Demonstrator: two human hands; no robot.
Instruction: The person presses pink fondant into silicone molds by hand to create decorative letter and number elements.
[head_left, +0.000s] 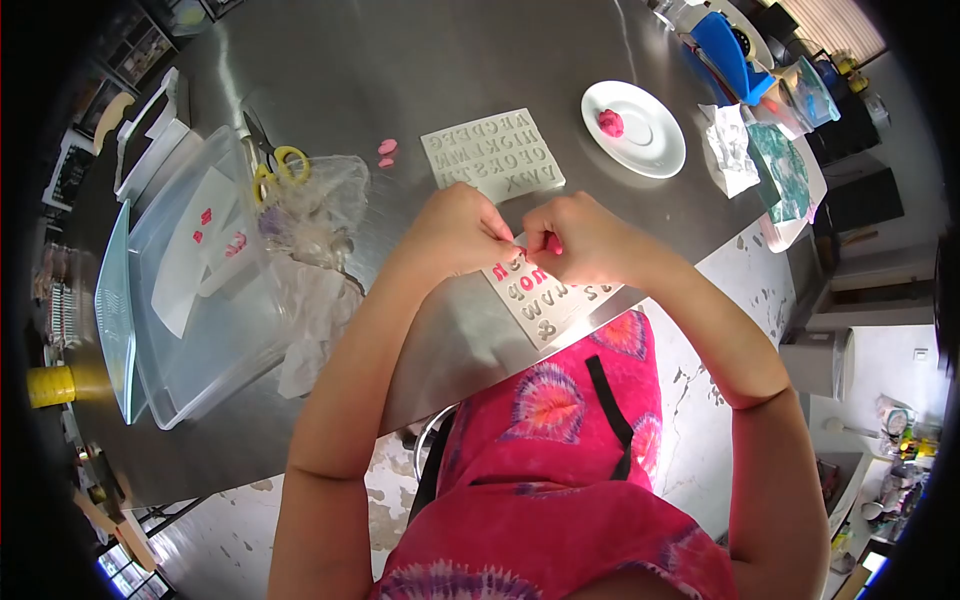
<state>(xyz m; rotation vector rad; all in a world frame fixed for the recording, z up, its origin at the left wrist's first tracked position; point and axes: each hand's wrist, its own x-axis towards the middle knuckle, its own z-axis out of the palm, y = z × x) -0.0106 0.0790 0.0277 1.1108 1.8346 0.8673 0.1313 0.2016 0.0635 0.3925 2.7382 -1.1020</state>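
Observation:
My left hand (462,225) and my right hand (580,238) meet over a white letter mould (540,298) at the near edge of the steel table (400,70). Several of its letter cavities are filled with pink paste. Both hands pinch something small and pink between the fingertips, just above the mould; the piece is mostly hidden. A second letter mould (492,155) lies flat farther back, with no pink in its cavities. A white saucer (634,128) with a lump of pink paste (610,123) sits at the back right.
A clear plastic tray (190,330) with paper and small pink pieces stands at the left. Yellow-handled scissors (275,160) and crumpled plastic wrap (315,240) lie beside it. Two small pink bits (387,152) rest near the far mould. Blue objects and cloths crowd the right edge.

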